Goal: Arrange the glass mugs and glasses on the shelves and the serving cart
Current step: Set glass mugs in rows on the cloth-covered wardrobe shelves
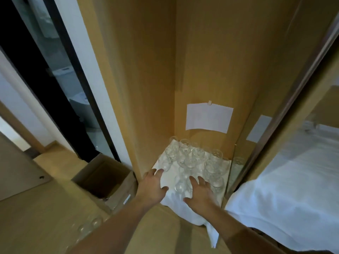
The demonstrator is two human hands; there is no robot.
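Several clear stemmed glasses (pixel 194 158) stand close together on a white cloth (pixel 181 204) laid over the bottom shelf of a wooden cabinet (pixel 156 88). My left hand (pixel 153 186) reaches over the cloth's left edge with fingers spread and straight, holding nothing. My right hand (pixel 199 193) is stretched out flat just right of the nearest glass (pixel 180 186), fingers straight and near that glass. Both forearms enter from the bottom of the frame.
An open cardboard box (pixel 104 178) sits on the floor left of the cabinet. More glasses (pixel 88 226) lie blurred at lower left. A white sheet of paper (pixel 209 117) is taped to the cabinet's back. A white-covered surface (pixel 286 189) lies at the right.
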